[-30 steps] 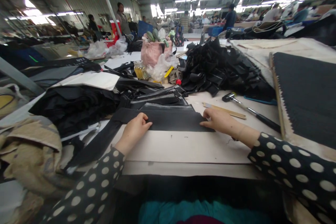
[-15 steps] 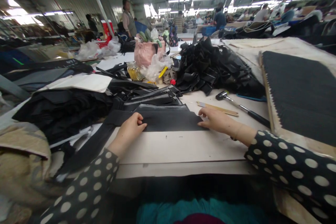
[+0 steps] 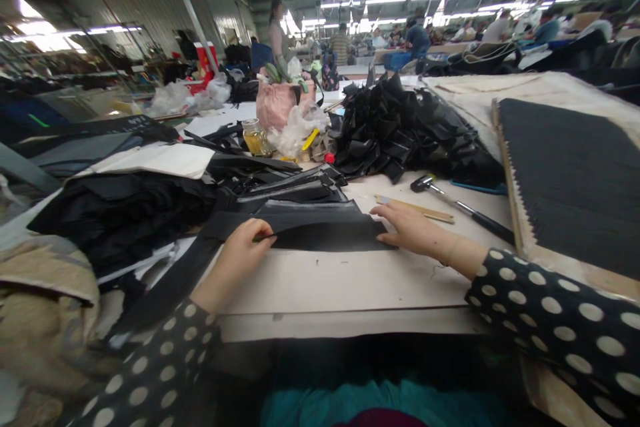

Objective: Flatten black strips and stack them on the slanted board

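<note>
A flat black strip of fabric or leather [image 3: 330, 235] lies across the pale work board before me. My left hand [image 3: 249, 245] pinches its upper edge near the left end, thumb against fingertips, and lifts that edge slightly. At the other end my right hand [image 3: 410, 232] rests with fingers stretched out and apart, thumb and fingertips touching the strip. Just behind it lie more black pieces [image 3: 310, 207] with greyish edges. A longer black band [image 3: 170, 287] runs under my left wrist and off to the lower left.
A hammer [image 3: 465, 207] and a yellowish flat stick [image 3: 417, 209] lie beyond my right hand. Behind them rises a heap of black scraps [image 3: 395, 123]. A glass jar [image 3: 255, 138] and pink bag [image 3: 283, 101] stand farther back. A black-covered board [image 3: 570, 180] is at right.
My left hand has shifted slightly left and now pinches up the strip's edge. The right hand's fingers have stretched out further leftward. In the background a standing person has moved right.
</note>
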`<action>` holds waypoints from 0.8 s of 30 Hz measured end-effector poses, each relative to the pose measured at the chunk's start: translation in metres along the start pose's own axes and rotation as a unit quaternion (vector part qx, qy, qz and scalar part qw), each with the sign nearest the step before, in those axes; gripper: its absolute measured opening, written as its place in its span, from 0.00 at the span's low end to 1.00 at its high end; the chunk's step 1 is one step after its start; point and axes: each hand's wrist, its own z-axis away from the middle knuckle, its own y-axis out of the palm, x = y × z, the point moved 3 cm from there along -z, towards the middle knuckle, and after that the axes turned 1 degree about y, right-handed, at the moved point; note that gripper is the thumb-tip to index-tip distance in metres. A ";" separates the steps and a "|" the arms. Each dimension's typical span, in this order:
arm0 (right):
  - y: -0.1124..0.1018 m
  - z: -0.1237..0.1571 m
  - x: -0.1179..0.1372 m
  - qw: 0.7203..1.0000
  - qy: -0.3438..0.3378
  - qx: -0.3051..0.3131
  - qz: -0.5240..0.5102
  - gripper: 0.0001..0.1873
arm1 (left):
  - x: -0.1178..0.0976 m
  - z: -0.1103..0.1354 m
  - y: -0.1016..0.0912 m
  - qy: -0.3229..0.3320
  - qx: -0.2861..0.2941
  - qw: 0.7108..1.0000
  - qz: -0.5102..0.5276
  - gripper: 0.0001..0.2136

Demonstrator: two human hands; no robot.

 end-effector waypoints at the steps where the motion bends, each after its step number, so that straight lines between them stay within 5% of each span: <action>1: -0.001 0.000 0.002 1.000 -0.017 -0.003 0.004 0.23 | -0.002 0.006 -0.004 0.023 -0.016 1.000 0.013 0.04; 4: -0.001 0.000 0.008 0.997 -0.070 0.000 0.019 0.16 | -0.005 0.020 -0.011 0.053 -0.038 0.997 0.040 0.05; 7: 0.001 0.001 0.009 0.997 -0.078 0.013 0.027 0.08 | -0.001 0.024 -0.006 -0.011 -0.018 0.997 0.068 0.06; 15: 0.007 -0.001 -0.006 0.989 0.075 0.087 -0.093 0.13 | 0.012 0.009 0.011 -0.155 -0.001 0.973 0.169 0.09; 24: 0.012 -0.006 -0.007 0.985 0.113 0.085 -0.101 0.16 | 0.021 0.005 0.016 -0.154 0.000 0.986 0.064 0.10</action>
